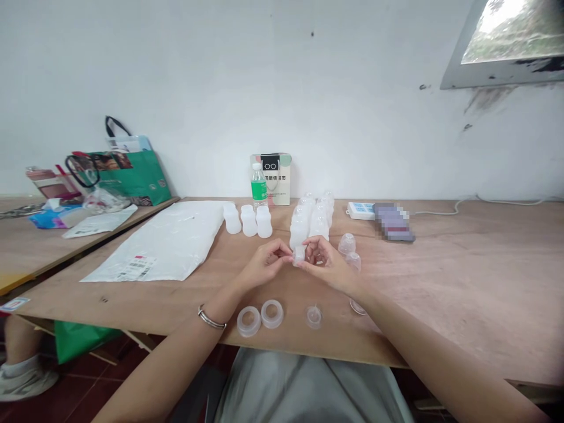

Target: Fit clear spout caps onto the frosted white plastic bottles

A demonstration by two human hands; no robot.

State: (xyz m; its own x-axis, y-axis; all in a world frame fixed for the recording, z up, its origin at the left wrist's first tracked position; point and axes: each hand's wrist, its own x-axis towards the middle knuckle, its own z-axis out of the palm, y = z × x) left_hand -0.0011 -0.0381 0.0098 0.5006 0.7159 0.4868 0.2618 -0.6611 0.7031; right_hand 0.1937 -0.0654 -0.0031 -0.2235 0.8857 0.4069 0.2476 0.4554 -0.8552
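My left hand (272, 258) and my right hand (324, 258) meet over the table, both closed. Between their fingertips is a small translucent piece (299, 255), too small to make out fully. Right behind it stand rows of white baby bottles (318, 222) with clear domed caps. Three bottles without caps (249, 221) are in a line further left. Nearer my body lie two translucent screw rings (249, 321) and a clear bottle nipple (314, 316). Loose clear domed caps (347, 243) sit beside my right hand, one partly hidden by my forearm.
A white plastic mailing bag (171, 235) lies flat at left. Against the wall are a green-labelled water bottle (259, 187) and a paper bag (282, 176). A power strip (361, 210) and a blurred purple item (392, 222) lie at right. A person's foot (26, 376) shows lower left.
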